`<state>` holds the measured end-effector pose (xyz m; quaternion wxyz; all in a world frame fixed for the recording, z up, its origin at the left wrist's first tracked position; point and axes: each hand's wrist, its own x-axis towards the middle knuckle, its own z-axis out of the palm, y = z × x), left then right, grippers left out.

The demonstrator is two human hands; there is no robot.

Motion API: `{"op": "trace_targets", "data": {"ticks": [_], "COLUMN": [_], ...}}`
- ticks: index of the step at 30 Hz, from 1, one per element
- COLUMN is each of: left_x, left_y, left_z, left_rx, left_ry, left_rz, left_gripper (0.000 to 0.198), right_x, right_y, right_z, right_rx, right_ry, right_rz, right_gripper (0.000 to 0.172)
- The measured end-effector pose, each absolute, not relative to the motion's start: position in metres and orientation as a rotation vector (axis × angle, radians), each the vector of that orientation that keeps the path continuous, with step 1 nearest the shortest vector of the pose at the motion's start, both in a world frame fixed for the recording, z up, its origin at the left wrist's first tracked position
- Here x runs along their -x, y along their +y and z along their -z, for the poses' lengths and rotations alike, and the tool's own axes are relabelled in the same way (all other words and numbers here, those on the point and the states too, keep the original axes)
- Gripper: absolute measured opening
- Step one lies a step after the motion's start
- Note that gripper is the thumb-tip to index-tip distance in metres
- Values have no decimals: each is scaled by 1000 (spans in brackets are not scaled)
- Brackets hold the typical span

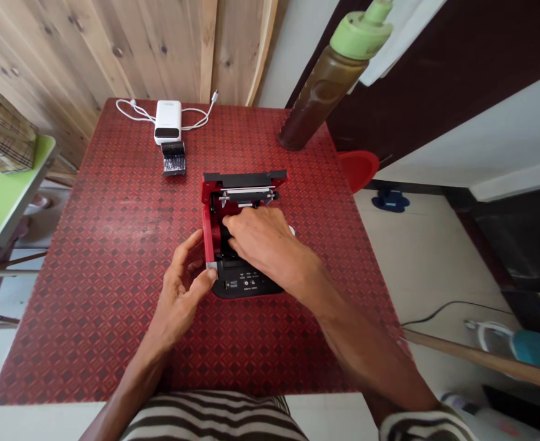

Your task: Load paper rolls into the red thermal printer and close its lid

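A small red and black printer (246,283) sits on the table with its lid (244,179) raised, and a button panel faces me. My left hand (182,288) grips its left side, thumb on the front corner and fingers along the outer wall. Over the open bay lies my right hand (270,242), its fingers curled down inside. Black parts show beneath those fingers, but the hand hides what they hold. A silvery roller (249,196) spans the underside of the lid. Something white peeks out beyond the right hand.
On the red patterned table (127,294), a white power bank (167,119) with a cable lies behind a black ribbon roll (174,159). A tall brown bottle (320,92) with a green cap stands at the back right. A red stool (359,170) is beyond the right edge.
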<state>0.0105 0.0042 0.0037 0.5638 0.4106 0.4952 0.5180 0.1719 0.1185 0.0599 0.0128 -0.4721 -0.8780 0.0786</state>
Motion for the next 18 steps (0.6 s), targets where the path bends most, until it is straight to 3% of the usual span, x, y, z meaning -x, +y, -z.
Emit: {"op": "trace_targets", "data": {"ticks": [5, 10, 13, 18], "left_x": [-11, -10, -10, -8], "left_y": [4, 3, 2, 2], "left_z": [-1, -1, 0, 7], "left_rx": [-965, -943, -942, -961], "left_ry": [1166, 1187, 1184, 1219], "left_rz": [-1220, -1215, -1222, -1232], "left_gripper": [64, 63, 61, 61], "right_x": [-179, -222, -261, -291], "right_y": [101, 66, 39, -5], "right_z": [-80, -91, -78, -29], "right_rx": [1665, 1415, 1331, 1544], "right_ry": [-2677, -2272, -1942, -1552], "right_rz": [-129, -263, -500, -661], "right_gripper": [12, 8, 19, 14]}}
